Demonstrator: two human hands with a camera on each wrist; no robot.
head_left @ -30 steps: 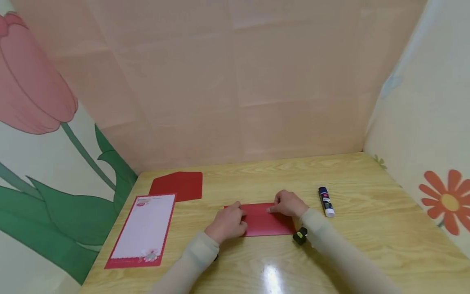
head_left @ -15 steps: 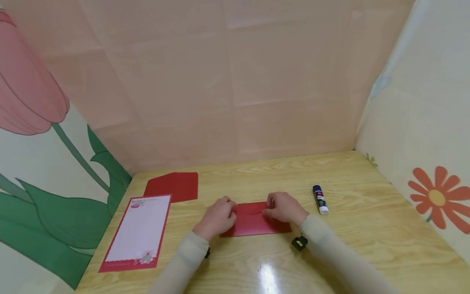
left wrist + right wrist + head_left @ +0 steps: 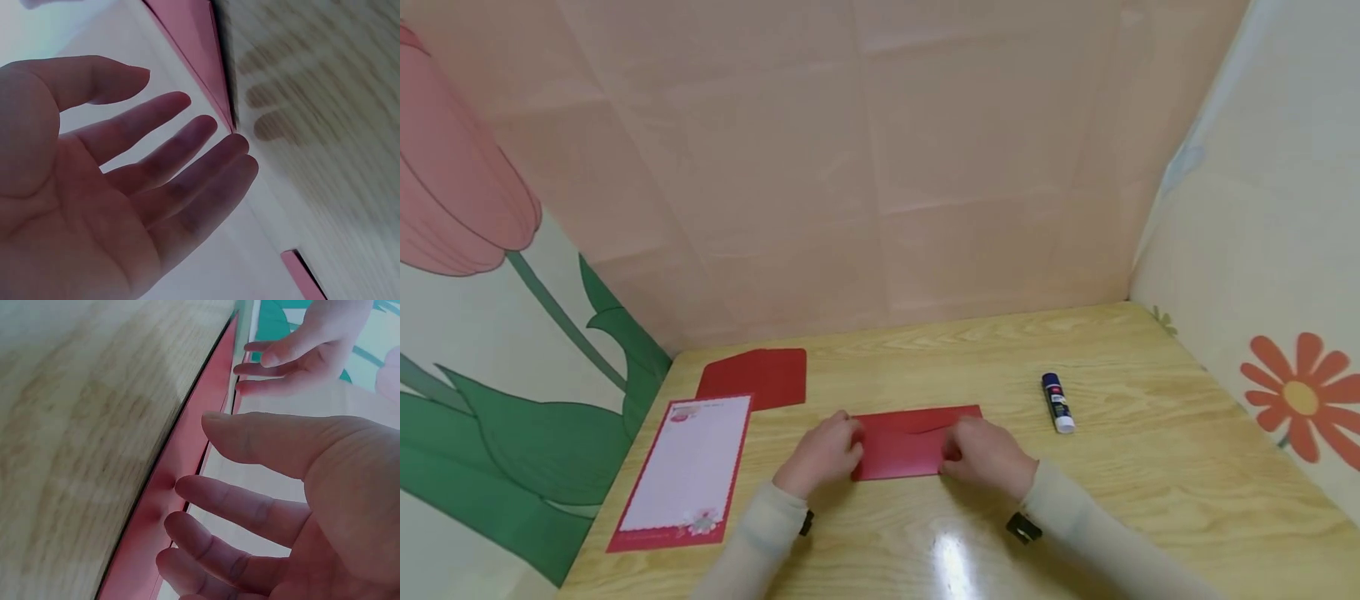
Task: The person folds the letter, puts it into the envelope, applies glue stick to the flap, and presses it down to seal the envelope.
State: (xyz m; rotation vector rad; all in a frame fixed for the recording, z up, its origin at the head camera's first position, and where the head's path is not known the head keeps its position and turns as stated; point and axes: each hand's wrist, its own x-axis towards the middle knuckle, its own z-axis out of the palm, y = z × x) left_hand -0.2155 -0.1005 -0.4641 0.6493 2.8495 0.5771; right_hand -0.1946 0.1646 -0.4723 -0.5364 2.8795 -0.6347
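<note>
A red envelope (image 3: pixel 898 457) lies on the table in front of me in the head view, a darker flap strip along its far edge. My left hand (image 3: pixel 822 455) is at its left end; the left wrist view shows the fingers loosely bent, thumb apart, fingertips by a corner of the envelope (image 3: pixel 190 34). Over the right part of the envelope is my right hand (image 3: pixel 988 454). In the right wrist view its fingertips touch or nearly touch the envelope's face (image 3: pixel 181 453), with the thumb held away from the fingers. That hand hides the envelope's right end.
Left on the table lies a white sheet with a pink border (image 3: pixel 688 467), overlapping another red envelope (image 3: pixel 767 379) behind it. A glue stick (image 3: pixel 1058 404) with a dark blue cap lies to the right. Decorated walls enclose the table (image 3: pixel 1150 467).
My right hand has moved from the envelope's far edge toward its near edge. My left hand has slid left to the envelope's end. The view has shifted slightly.
</note>
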